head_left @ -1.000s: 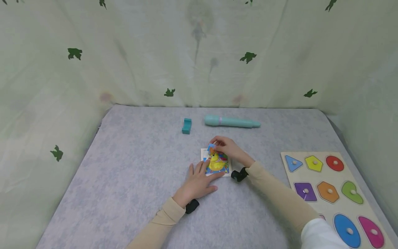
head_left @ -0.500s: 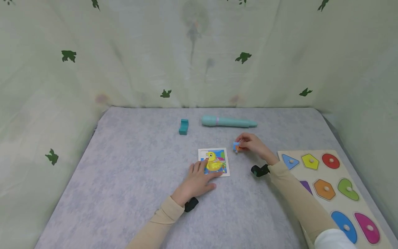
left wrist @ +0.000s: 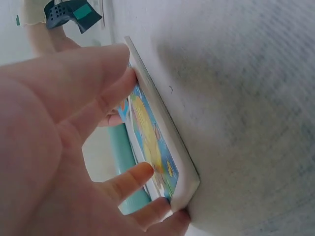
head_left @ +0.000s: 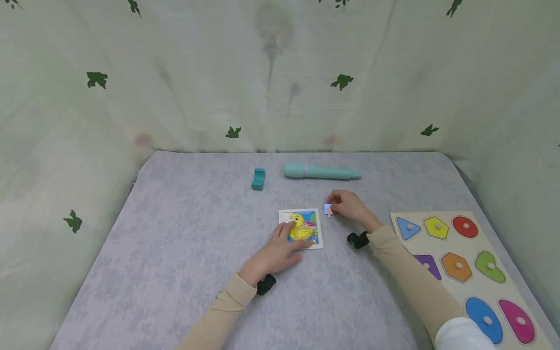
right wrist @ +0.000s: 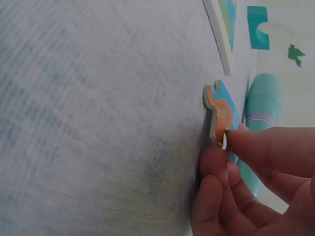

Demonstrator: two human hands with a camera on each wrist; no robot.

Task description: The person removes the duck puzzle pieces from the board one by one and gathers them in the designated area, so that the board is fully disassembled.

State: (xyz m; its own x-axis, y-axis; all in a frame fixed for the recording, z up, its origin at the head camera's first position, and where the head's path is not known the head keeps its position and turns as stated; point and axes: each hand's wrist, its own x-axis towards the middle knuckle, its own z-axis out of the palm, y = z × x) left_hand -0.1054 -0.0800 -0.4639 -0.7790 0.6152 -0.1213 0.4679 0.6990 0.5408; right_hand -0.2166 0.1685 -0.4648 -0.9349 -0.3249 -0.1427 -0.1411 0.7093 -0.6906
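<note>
From where I stand, the puzzle (head_left: 320, 231) lies flat on the table (head_left: 175, 218), roughly midway between its left and right edges, and the left hand (head_left: 275, 250) rests over it with fingers spread wide, touching the frame. The right hand (head_left: 345, 204) pinches a piece (right wrist: 224, 108) just past the puzzle's right edge, the gap between thumb and fingers narrow; the piece is tilted, low over the table, and I can't tell whether it touches. To handle it well, I'd hold that piece by its rim, the printed side up, and turn it with the fingertips before letting any side bear weight, since so thin a thing could slip or flip. The left hand ought to press only lightly, down onto the frame, so nothing skids or pops loose. A pale patch at the puzzle's far left corner looks to me like a gap. Counting up: one puzzle, one loose piece, one pen (head_left: 321, 171) and one block (head_left: 258, 179), these last two near the table's far edge, the block left of the pen. Along the right edge is one board (head_left: 446, 244) bearing eight shapes (head_left: 456, 267) that I can see; a sleeve (head_left: 407, 272) crosses its left side and may hide more.
</note>
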